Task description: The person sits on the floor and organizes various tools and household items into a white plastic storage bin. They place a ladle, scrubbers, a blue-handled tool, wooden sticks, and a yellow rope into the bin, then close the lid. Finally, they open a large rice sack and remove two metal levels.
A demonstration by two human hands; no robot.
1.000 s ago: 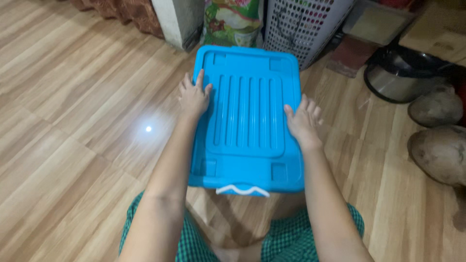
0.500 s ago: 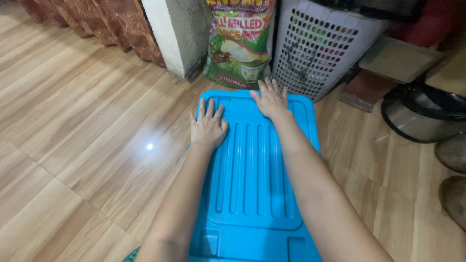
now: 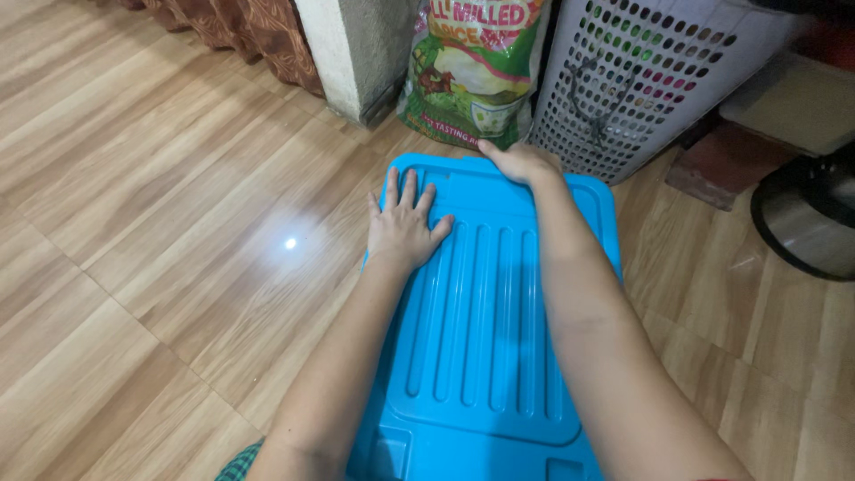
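Note:
A bright blue plastic storage box with a ribbed lid lies on the wooden floor in front of me. My left hand rests flat on the lid's left part, fingers spread. My right hand reaches to the lid's far edge, and its fingers curl over that rim, partly hidden behind it.
Just beyond the box stand a green printed sack, a white perforated laundry basket and a grey concrete pillar. A round metal pot sits at the right. A patterned curtain hangs at the back left.
Both hands slid forward along the lid. The right hand went from the lid's right side to its far edge and curled over it. The view tilted forward.

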